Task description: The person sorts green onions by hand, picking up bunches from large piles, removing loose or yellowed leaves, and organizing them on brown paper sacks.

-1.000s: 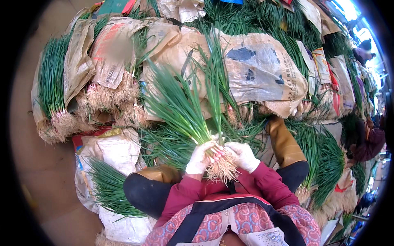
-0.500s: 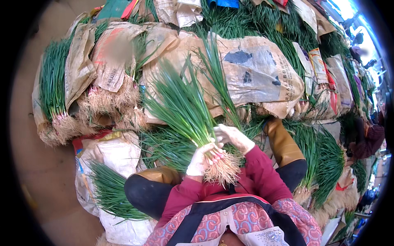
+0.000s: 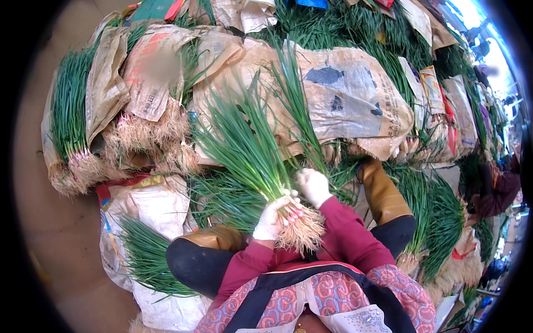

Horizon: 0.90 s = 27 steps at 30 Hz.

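My white-gloved left hand [image 3: 270, 217] grips a bundle of green spring onions [image 3: 252, 158] with pinkish stems and pale tan roots. My white-gloved right hand [image 3: 314, 186] is just beside it. My sleeves are maroon; my apron [image 3: 338, 299] is pink-patterned, edged black. Beyond the grip lie dull beige sacks [image 3: 344, 100].

A large tan sack [image 3: 355, 100] lies over heaped green onions. Left of it, sack-wrapped bundles [image 3: 150, 83] show pale roots — one bundle [image 3: 69, 122] at the far left. Below it to the left, a white sack [image 3: 150, 205]; right of it, more bundles [image 3: 444, 216].
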### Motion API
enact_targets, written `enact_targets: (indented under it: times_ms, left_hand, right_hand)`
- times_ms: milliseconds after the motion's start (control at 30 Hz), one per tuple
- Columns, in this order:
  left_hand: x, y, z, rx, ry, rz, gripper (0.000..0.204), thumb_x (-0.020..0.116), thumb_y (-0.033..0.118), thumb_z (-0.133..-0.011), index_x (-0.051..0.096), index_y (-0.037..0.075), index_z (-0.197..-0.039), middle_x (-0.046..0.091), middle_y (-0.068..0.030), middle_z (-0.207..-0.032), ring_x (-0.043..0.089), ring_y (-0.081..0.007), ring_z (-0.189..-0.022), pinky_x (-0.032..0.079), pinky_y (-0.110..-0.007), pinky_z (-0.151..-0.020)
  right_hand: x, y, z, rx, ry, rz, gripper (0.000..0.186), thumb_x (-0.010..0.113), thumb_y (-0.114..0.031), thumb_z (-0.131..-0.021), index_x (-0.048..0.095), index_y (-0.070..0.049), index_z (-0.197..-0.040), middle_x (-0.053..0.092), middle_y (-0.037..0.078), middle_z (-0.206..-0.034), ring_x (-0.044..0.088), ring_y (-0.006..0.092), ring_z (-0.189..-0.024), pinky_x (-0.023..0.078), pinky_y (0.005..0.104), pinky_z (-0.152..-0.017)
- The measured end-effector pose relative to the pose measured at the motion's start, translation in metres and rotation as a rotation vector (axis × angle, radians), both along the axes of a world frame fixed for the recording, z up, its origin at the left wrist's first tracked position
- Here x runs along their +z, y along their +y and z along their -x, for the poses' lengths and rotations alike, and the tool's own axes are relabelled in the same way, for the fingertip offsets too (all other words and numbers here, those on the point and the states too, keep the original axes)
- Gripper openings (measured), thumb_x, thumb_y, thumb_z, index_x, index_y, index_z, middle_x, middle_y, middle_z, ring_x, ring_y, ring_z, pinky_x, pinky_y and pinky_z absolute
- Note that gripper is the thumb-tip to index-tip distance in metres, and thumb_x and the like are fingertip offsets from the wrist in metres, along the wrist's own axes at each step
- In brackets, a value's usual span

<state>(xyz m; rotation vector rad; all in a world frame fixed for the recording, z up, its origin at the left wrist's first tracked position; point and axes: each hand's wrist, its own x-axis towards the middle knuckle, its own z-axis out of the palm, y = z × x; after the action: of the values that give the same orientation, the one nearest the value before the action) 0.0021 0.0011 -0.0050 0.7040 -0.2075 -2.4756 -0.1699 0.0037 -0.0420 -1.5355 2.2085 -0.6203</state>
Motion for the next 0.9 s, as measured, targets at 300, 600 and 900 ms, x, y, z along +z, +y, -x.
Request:
enact_targets:
  times_ms: [300, 600, 900]
  left_hand:
    - [0.017, -0.007, 0.006, 0.182, 0.096, 0.081, 0.063, 0.062, 0.016, -0.078, 0.032, 0.008, -0.134, 0.054, -0.0117, -0.113, 0.062, -0.0162, -0.072, 0.053, -0.024, -0.054]
    - [0.019, -0.011, 0.013, 0.147, 0.076, 0.064, 0.062, 0.062, 0.016, -0.076, 0.036, 0.006, -0.131, 0.057, -0.0093, -0.102, 0.062, -0.0179, -0.069, 0.054, -0.027, -0.056]
    - [0.012, -0.009, 0.001, 0.148, 0.138, 0.045, 0.056, 0.064, 0.016, -0.078, 0.040, 0.002, -0.127, 0.058, -0.0062, -0.097, 0.062, -0.0200, -0.074, 0.053, -0.031, -0.063]
  right_hand:
    - [0.014, -0.012, 0.068, -0.050, -0.121, -0.233, 0.064, 0.065, -0.040, -0.075, 0.045, -0.007, -0.126, 0.057, 0.019, -0.115, 0.057, 0.0322, -0.103, 0.044, 0.0368, -0.088]
    - [-0.153, 0.023, 0.135, -0.302, -0.454, -0.193, 0.037, 0.066, -0.011, -0.079, 0.056, 0.002, -0.112, 0.064, 0.011, -0.096, 0.062, 0.0217, -0.085, 0.048, 0.0289, -0.076]
    - [-0.007, 0.006, 0.085, -0.422, -1.361, -0.009, 0.037, 0.048, -0.035, -0.091, 0.058, -0.008, -0.115, 0.057, 0.002, -0.067, 0.056, 0.0121, -0.057, 0.042, 0.0252, -0.049]
